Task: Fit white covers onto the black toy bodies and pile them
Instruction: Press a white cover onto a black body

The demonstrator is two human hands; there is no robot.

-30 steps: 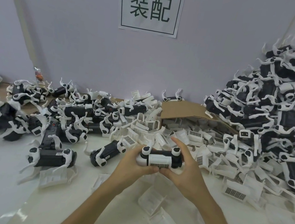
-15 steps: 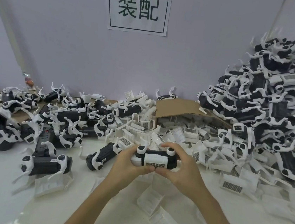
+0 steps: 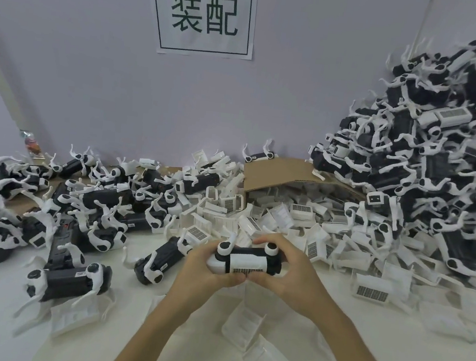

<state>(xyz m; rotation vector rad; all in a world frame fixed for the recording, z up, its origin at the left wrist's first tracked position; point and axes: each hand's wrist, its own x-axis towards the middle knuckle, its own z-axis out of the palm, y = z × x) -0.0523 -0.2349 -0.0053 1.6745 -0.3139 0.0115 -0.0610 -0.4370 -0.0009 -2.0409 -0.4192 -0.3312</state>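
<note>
White cover [image 3: 248,264] caps the black toy [image 3: 252,252], held crosswise, left hand [image 3: 206,268] and right hand [image 3: 294,274] gripping its ends; pile [image 3: 442,150] lies rightward.

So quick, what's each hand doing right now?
Left hand: gripping the toy at its left end.
Right hand: gripping the same toy's right end.

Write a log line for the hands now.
left hand: grips toy | right hand: grips toy | cover: on toy
</note>
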